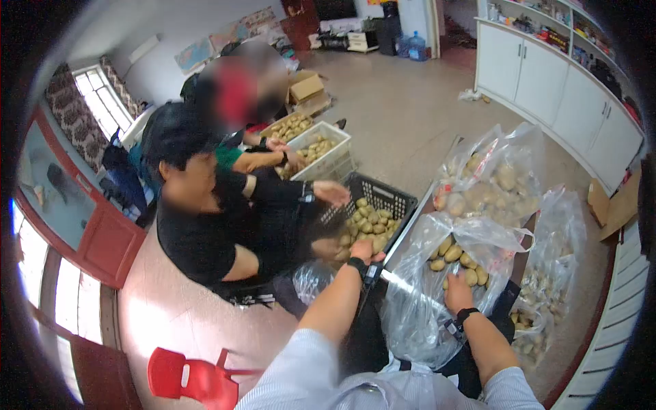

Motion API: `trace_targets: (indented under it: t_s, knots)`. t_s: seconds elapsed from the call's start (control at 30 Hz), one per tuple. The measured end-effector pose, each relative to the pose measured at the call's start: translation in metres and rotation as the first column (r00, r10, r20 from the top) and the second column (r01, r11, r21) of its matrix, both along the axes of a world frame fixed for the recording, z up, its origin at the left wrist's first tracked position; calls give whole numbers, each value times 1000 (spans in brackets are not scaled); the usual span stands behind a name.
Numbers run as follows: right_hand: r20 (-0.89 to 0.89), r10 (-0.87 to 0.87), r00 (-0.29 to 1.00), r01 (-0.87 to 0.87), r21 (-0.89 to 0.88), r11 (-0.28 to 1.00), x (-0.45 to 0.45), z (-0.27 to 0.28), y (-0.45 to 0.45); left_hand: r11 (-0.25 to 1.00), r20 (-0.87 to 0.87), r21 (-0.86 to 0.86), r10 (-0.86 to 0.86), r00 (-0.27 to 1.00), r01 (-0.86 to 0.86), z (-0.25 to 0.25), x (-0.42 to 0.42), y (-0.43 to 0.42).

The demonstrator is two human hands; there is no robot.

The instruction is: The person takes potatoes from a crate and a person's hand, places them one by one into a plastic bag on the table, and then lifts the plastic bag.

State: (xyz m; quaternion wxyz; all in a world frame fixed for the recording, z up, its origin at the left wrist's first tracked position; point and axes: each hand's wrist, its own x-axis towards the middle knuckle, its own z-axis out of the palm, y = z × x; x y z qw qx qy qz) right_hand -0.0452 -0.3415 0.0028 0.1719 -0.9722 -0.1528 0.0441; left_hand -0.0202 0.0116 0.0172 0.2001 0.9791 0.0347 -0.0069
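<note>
My left hand (363,251) is at the near edge of the black crate (404,203), fingers curled around a potato (379,242). Many potatoes (369,222) lie inside that crate. My right hand (458,295) reaches into an open clear plastic bag (417,273) in front of me. Its fingers are bent at the potatoes (452,253) in the bag and seem closed on one, though the fingertips are partly hidden. A dark band with a small device sits on each of my wrists.
A co-worker in black (198,219) sits at the left, hands over the black crate. Beyond are a white crate (347,147) of potatoes and another person. More bagged potatoes (506,179) stand behind and right of my bag. A red chair (198,379) is at lower left.
</note>
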Motion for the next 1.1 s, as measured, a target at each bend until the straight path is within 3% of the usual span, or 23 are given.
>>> trace_targets:
  t_s: [0.03, 0.07, 0.1, 0.13, 0.17, 0.2, 0.23, 0.3, 0.33, 0.4, 0.43, 0.47, 0.5, 0.57, 0.63, 0.7, 0.73, 0.87, 0.9, 0.93, 0.97, 1.03, 1.1]
  knots:
    - [5, 18, 1000, -18, -10, 1000, -1, 4, -1, 992, -86, -111, 58, 995, -67, -7, 4, 5]
    - [6, 39, 999, -38, -22, 999, -4, 7, -2, 986, 101, -155, 74, 992, -58, -30, 6, 10]
    - [9, 64, 998, -64, -33, 997, -6, 7, -1, 919, 12, -351, 195, 981, -178, -55, 18, 16]
    - [30, 91, 995, -89, -58, 994, -5, 1, -3, 996, -29, 4, 87, 996, -87, -13, 6, 7]
    - [12, 126, 992, -125, -63, 990, -4, -2, -4, 997, 147, -6, 81, 986, -81, -37, 11, 8]
    - [5, 134, 991, -134, -36, 990, -5, -6, -6, 996, -150, 60, 68, 986, -59, 9, 4, 6]
    - [-3, 135, 991, -135, -8, 991, -9, -9, -6, 994, -41, -17, 106, 994, -107, -12, 6, 8]
    - [-63, 138, 988, -138, 0, 990, -12, -5, -3, 995, 134, 54, 73, 988, -81, -29, 4, 13]
    - [-58, 132, 990, -130, 33, 991, -11, -8, -3, 945, 73, -278, 199, 977, -172, -85, 27, 26]
    - [-47, 81, 996, -77, 75, 994, -10, 3, -3, 458, -68, -837, 458, 887, -300, -187, 69, 51]
    - [-47, 63, 997, -59, 69, 996, -11, 6, -1, 686, 15, -685, 349, 937, -245, -160, 52, 50]
    - [-110, 20, 994, -2, 165, 986, -10, 5, 1, 930, 79, -343, 167, 983, -130, -102, 30, 42]
    - [-178, -15, 984, 61, 255, 965, -9, 1, 1, 998, 66, 56, -31, 997, 27, -48, 12, 31]
    - [-214, -11, 977, 61, 231, 971, 0, -12, 0, 996, -64, 87, 44, 997, -38, -19, 10, 19]
    - [-420, -12, 907, 170, 339, 925, 3, -21, 0, 986, -188, 134, 126, 974, -102, -29, 11, 21]
    - [-311, -18, 950, 142, 381, 914, 2, -34, 2, 879, -113, -369, 282, 953, -303, -52, 16, 32]
    - [-344, -22, 939, 170, 406, 898, 3, -44, 5, 973, -33, 228, -14, 999, 22, -46, 18, 30]
    - [-503, 15, 864, 245, 446, 861, -9, 4, 21, 993, 103, 4, -114, 988, 114, -57, 18, 19]
    - [-504, 11, 864, 249, 445, 860, -9, 5, 24, 838, 40, -546, 56, 998, -25, -58, 20, 10]
    - [-504, 21, 863, 249, 462, 851, -10, 6, 26, 394, -108, -904, 164, 981, -165, -58, 21, 4]
    - [-505, 32, 863, 248, 478, 842, -10, 7, 27, 394, -110, -904, 160, 981, -166, -58, 23, 1]
    - [-512, 69, 856, 237, 509, 828, -7, -3, 27, -133, -496, -866, 102, 862, -482, -3, 13, -17]
    - [-518, 107, 849, 226, 538, 812, -6, -1, 29, -71, -486, -873, 49, 872, -483, -3, 15, -27]
